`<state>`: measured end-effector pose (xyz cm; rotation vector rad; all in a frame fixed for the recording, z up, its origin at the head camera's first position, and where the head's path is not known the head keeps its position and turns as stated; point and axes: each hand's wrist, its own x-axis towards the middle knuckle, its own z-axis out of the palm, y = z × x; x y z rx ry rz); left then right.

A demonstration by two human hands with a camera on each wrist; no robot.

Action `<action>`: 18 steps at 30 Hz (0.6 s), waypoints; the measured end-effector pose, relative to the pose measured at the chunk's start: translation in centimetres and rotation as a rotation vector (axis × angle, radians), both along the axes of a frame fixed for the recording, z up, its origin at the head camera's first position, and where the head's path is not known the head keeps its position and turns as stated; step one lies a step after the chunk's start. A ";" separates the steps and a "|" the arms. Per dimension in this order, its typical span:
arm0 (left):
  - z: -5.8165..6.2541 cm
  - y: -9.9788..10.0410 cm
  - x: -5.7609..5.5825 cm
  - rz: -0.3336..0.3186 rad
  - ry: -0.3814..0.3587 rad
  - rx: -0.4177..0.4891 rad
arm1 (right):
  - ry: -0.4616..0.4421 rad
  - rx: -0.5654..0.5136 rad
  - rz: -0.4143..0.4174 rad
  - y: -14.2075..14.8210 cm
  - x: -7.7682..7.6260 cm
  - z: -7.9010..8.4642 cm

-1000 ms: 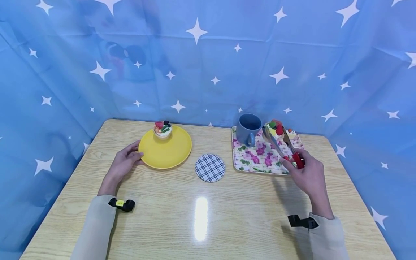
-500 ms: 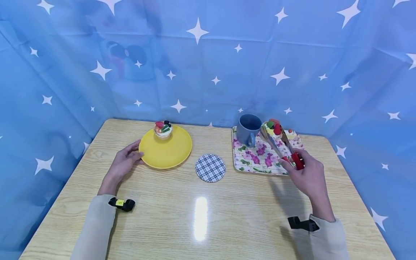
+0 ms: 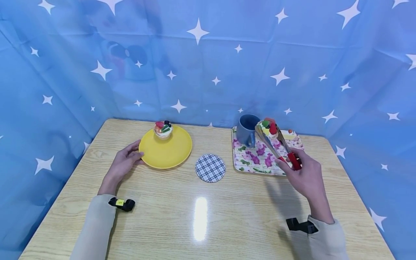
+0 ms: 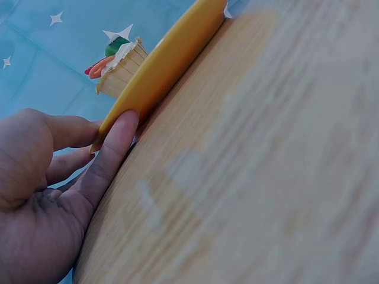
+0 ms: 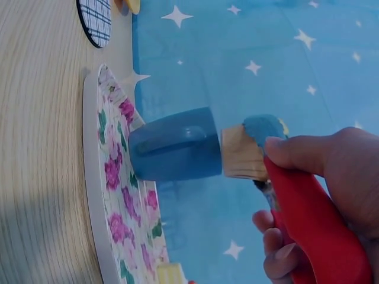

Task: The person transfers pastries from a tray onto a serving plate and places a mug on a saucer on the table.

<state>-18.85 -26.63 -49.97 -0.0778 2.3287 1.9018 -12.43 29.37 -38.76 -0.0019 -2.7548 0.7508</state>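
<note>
My left hand [image 3: 126, 159] pinches the left rim of a yellow plate [image 3: 167, 153]; in the left wrist view one digit [image 4: 115, 145] lies under the rim and others above. A fruit-topped cream tart [image 3: 163, 130] sits near the plate's back edge. My right hand [image 3: 307, 177] grips tongs by their red handles [image 3: 295, 161]. Between the tong tips is a second fruit-topped tart [image 3: 269, 129]. In the right wrist view this tart [image 5: 241, 152] is off the tray, at about the height of the mug's rim. The tongs' tips are partly hidden there.
A floral tray [image 3: 256, 160] lies at the back right. On it stand a blue mug [image 3: 245, 134], just left of the held tart, and a yellow cake piece [image 3: 290, 136]. A checked round coaster [image 3: 210, 168] lies between plate and tray. A starry curtain [image 3: 208, 90] hangs behind the table.
The tongs and the tart between them have shifted slightly left and up, toward the mug. My right hand has moved a little left. The left hand and plate have stayed still.
</note>
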 end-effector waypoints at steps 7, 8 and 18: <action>0.0 0.0 -0.1 0.001 -0.009 0.004 | -0.020 -0.004 0.013 -0.6 0.1 0.3; 0.1 0.0 0.0 0.002 -0.009 0.002 | -0.017 -0.001 0.015 -0.7 0.1 0.3; 0.1 0.1 0.0 0.011 -0.009 -0.009 | 0.006 0.001 0.057 -1.4 -0.1 0.0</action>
